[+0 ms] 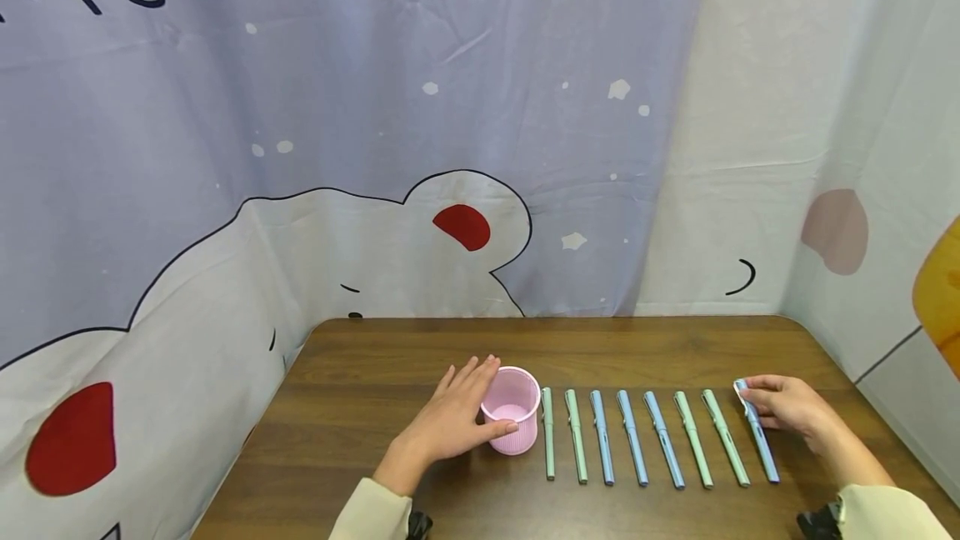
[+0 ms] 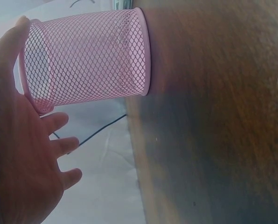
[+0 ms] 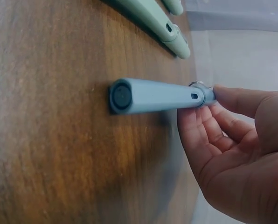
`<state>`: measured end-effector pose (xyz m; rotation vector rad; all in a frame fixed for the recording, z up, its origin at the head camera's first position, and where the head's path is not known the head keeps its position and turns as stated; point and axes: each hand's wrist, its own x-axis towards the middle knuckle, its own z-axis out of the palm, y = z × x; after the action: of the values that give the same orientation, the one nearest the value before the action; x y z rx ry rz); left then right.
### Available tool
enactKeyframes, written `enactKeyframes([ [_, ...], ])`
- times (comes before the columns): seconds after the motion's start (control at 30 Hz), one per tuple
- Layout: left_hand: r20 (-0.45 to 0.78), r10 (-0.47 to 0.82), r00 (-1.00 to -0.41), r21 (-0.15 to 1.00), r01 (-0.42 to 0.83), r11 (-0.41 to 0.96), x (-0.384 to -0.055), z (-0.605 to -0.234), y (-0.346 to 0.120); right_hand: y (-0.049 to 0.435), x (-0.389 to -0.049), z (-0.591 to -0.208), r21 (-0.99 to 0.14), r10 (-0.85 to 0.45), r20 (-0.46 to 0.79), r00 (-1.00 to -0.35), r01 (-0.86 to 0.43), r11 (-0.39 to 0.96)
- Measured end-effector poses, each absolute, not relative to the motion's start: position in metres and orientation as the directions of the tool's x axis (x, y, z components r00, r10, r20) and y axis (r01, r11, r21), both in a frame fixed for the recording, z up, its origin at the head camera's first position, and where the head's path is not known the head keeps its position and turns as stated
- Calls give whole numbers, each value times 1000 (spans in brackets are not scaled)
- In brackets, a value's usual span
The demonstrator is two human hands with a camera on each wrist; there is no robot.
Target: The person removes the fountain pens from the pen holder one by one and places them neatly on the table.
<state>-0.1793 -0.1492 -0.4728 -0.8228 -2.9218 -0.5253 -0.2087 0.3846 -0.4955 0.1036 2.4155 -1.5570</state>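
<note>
A pink mesh pen holder stands upright on the wooden table, its mouth facing up. My left hand rests at its rim with fingers straight, the thumb across the near side. In the left wrist view the pen holder shows its mesh wall, and the left hand has its other fingers spread. At the right end of a row of pens, my right hand pinches a blue pen near its clip end. The right wrist view shows thumb and fingers of the right hand around that end of the blue pen.
Between the holder and the right hand lie several green and blue pens, side by side, such as a green pen and a blue pen. A patterned curtain hangs behind the brown table.
</note>
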Motion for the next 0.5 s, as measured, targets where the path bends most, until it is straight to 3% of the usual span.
enactKeyframes([
  [0.5, 147, 501, -853, 303, 521, 798, -178, -471, -150, 381, -214, -501, -790, -24, -251, -968, 191, 583],
])
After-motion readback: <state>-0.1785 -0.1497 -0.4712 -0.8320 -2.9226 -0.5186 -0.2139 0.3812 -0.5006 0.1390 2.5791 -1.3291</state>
